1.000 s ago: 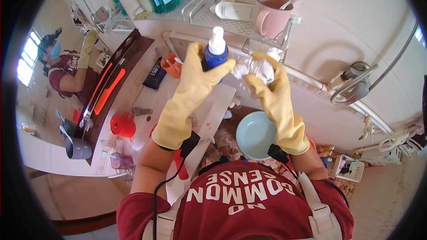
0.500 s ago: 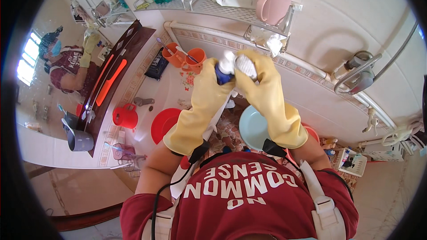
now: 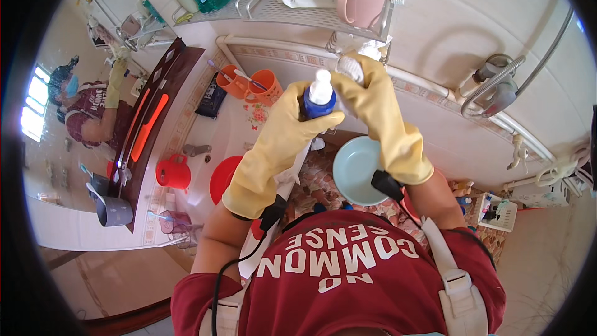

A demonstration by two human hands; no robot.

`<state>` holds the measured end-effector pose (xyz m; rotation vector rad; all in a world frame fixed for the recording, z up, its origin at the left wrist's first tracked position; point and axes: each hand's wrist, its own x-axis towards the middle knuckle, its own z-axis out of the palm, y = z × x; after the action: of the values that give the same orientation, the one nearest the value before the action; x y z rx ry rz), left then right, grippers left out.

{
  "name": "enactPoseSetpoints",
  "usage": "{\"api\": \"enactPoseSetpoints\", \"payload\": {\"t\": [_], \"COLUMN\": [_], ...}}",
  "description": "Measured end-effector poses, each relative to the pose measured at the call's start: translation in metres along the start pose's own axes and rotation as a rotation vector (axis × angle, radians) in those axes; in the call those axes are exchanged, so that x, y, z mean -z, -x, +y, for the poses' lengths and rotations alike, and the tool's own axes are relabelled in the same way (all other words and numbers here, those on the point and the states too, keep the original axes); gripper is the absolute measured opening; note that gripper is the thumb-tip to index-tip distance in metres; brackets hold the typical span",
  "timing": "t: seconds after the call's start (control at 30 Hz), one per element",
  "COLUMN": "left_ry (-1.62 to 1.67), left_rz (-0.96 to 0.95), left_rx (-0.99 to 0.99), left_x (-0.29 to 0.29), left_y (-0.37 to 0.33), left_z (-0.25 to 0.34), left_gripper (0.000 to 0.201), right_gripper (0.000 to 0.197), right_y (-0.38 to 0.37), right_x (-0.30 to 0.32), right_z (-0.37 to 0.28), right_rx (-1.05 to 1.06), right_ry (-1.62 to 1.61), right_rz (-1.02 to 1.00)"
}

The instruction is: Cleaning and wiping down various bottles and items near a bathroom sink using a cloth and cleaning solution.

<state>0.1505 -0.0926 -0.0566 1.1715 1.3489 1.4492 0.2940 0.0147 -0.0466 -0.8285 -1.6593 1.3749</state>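
Both of my hands wear long pale-yellow rubber gloves. My left hand (image 3: pixel 287 118) is wrapped round a small blue bottle (image 3: pixel 319 107) with a white nozzle top (image 3: pixel 321 89) pointing up. Just to its right, my right hand (image 3: pixel 370 92) is closed on a white ribbed piece (image 3: pixel 350 70), whose kind I cannot make out. This piece is apart from the bottle, near the wall below the shelf.
A metal shelf (image 3: pixel 273 5) holds a pink mug (image 3: pixel 357 3), a white tube and green bottles. Orange cups (image 3: pixel 265 89) and a red mug (image 3: pixel 174 172) stand at the basin. A pale-blue basin (image 3: pixel 357 171) lies below my hands. Shower fittings (image 3: pixel 497 90) project from the right wall.
My hands have drawn apart. The right one has lifted the white ribbed piece away from the bottle, toward the wall. The bottle's white top now shows fully.
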Motion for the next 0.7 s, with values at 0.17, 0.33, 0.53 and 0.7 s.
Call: {"api": "enactPoseSetpoints", "payload": {"t": [0.17, 0.33, 0.53, 0.7], "left_ry": [0.12, 0.138, 0.141, -0.007], "left_rz": [-0.042, -0.064, 0.06, -0.252], "left_rx": [0.024, 0.002, -0.136, 0.016], "left_x": [0.012, 0.021, 0.011, 0.014], "left_y": [-0.002, -0.009, -0.006, -0.001], "left_z": [0.002, -0.013, -0.028, 0.001], "left_gripper": [0.052, 0.054, 0.052, 0.064], "right_gripper": [0.027, 0.04, 0.032, 0.022], "right_y": [0.01, 0.026, 0.031, 0.003], "right_x": [0.008, 0.002, -0.004, 0.008], "right_z": [-0.013, -0.009, -0.028, -0.018], "right_rx": [0.025, 0.302, 0.219, 0.109], "right_ry": [-0.355, -0.049, 0.042, 0.038], "right_rz": [-0.037, -0.177, -0.161, -0.175]}}
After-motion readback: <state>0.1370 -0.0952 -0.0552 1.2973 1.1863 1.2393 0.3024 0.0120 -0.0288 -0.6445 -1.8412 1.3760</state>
